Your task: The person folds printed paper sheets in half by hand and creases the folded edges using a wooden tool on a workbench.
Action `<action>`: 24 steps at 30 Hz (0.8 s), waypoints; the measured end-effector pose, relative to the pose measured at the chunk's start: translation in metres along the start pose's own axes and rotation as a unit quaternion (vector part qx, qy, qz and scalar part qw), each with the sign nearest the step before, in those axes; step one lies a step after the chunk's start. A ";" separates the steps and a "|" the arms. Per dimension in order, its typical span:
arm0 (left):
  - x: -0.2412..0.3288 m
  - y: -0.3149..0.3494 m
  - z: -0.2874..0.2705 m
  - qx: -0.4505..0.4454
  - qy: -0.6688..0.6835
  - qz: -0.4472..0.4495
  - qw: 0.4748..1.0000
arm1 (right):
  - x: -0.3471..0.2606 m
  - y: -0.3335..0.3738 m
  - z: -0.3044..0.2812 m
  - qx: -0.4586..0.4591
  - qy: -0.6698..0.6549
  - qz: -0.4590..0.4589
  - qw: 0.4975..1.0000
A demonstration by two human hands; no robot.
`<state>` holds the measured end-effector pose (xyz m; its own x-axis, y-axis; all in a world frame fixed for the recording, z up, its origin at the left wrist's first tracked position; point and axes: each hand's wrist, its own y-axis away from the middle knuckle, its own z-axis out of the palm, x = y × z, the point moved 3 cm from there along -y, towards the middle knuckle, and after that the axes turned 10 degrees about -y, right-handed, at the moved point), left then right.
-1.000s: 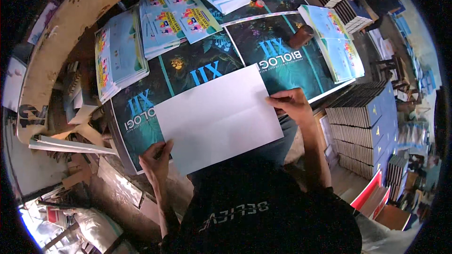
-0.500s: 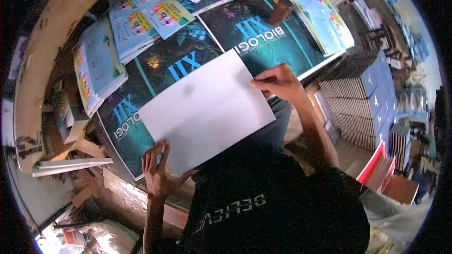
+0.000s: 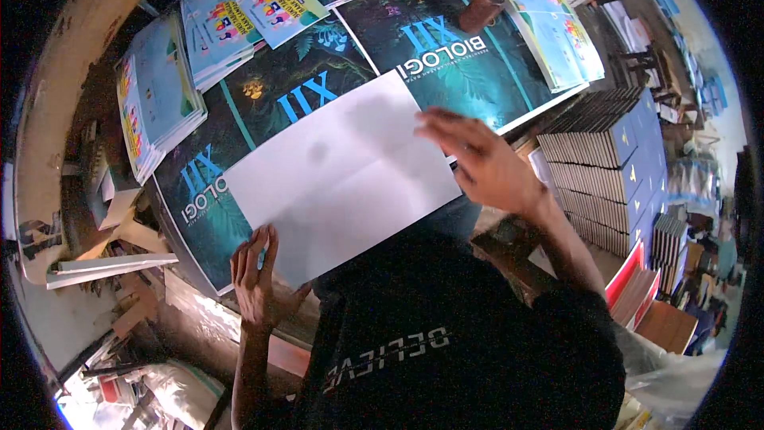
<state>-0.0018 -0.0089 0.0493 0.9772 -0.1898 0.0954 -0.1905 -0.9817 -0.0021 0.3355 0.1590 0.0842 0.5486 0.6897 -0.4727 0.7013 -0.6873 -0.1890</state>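
1. Two bare hands are working around one white sheet, which is lying at a slant over the dark printed sheets, right in front of the person's black shirt.
2. Just now, the right hand is no longer pinching the sheet's right edge. It is opening loosely over that edge, and its fingers are blurring, so I cannot tell if they are touching the paper.
3. At the left edge, the left hand is keeping its place. Its thumb is spreading wide and its fingertips are resting by the edge; I am not seeing a pinch.
4. To me, the right side is looking freer now, and the left hand is maybe steadying the paper.
5. On top, the sheet is showing no print. A faint line, maybe a crease, is running across it, and soft grey shadows are falling on it.
6. Farther back, a brown cylinder is sitting on the dark printed sheets. Pale blue booklets are lying in piles around them.
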 end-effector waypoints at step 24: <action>-0.021 -0.009 0.023 0.228 0.023 0.001 0.973 | 0.042 0.011 0.043 0.011 -0.119 -0.121 0.985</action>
<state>-0.0187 0.0039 0.0244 0.9694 -0.2018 0.1402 -0.1210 -0.8886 -0.4424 0.3472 0.1705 0.0255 0.2423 0.7634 -0.5987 0.7869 -0.5156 -0.3391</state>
